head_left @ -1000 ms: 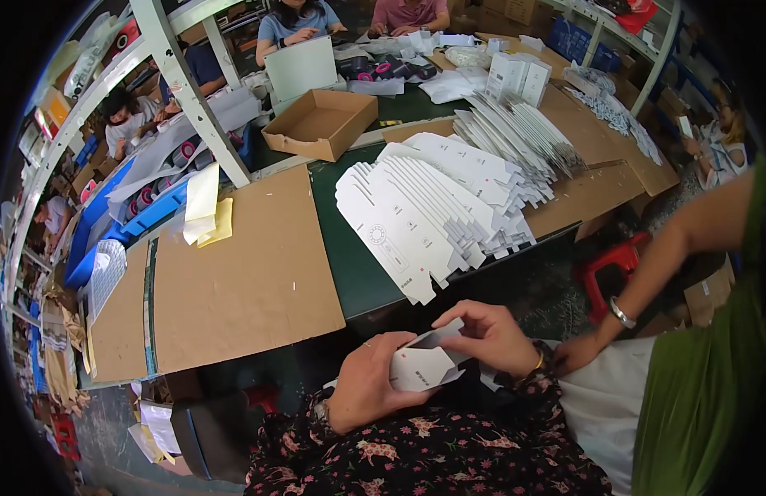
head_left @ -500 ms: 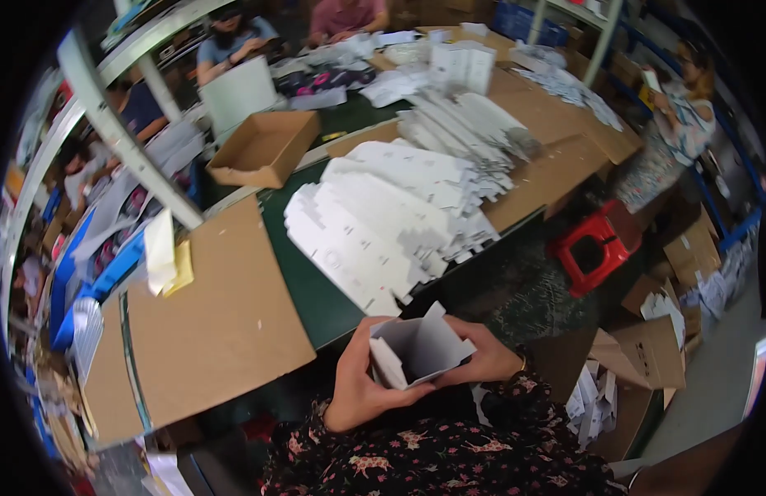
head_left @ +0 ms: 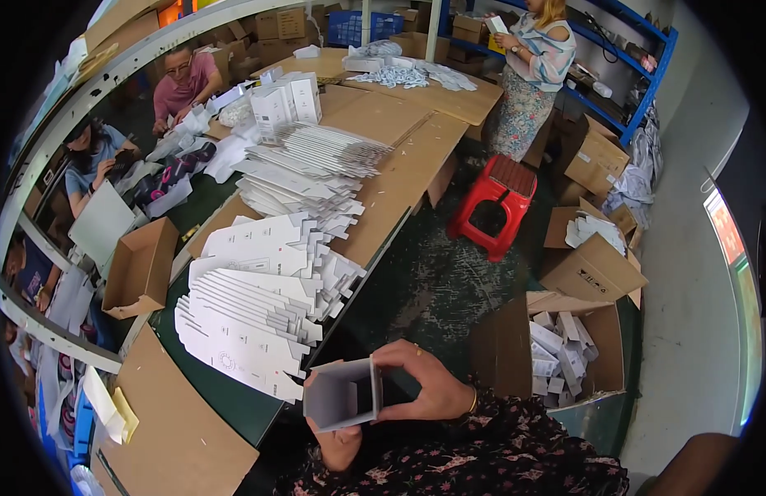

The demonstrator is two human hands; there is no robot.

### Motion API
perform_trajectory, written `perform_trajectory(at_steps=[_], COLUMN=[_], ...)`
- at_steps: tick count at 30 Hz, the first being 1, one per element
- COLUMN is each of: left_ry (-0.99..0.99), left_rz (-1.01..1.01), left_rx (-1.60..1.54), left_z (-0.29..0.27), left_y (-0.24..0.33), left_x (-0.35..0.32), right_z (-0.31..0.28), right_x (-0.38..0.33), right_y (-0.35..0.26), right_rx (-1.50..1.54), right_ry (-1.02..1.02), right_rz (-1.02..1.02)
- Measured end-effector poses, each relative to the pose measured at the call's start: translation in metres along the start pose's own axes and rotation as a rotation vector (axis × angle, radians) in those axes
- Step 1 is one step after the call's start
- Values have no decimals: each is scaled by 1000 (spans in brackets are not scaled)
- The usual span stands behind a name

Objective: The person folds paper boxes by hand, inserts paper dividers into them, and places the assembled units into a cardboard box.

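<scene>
Between my two hands is a small white carton, with its open end up and its grey inside showing. My left hand is closed round its lower left side, with part of the fingers hidden behind the carton. On its right wall my right hand grips with the thumb near the bottom and the fingers over the upper edge. Just beyond the carton, stacks of flat white carton blanks lie fanned out on the green table.
A large cardboard box of folded white cartons stands at right. Beyond it are a red stool and a standing person. Two people sit across the table, near an open brown tray. Cardboard sheets cover the table's left part.
My view has swung to the right, bringing the box of folded cartons fully into sight. Both hands still hold the carton, now turned, with its flaps sticking out less.
</scene>
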State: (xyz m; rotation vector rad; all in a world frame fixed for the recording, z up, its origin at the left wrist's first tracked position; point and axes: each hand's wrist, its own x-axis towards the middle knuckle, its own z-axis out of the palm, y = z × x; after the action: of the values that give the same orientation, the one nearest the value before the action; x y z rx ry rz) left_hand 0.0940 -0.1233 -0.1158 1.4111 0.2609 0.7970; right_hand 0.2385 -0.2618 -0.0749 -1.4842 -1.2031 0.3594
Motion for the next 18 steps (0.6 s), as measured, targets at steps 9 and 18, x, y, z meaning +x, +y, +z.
perform_trajectory(at_steps=[9, 18], left_ry=[311, 136], left_rz=[92, 89], left_rx=[84, -351], left_z=[3, 23], left_y=[-19, -14], left_x=[-14, 23], right_z=[-15, -15], right_x=[-14, -10], right_y=[28, 23], right_rx=[318, 430], right_ry=[-125, -98], right_rz=[-43, 211])
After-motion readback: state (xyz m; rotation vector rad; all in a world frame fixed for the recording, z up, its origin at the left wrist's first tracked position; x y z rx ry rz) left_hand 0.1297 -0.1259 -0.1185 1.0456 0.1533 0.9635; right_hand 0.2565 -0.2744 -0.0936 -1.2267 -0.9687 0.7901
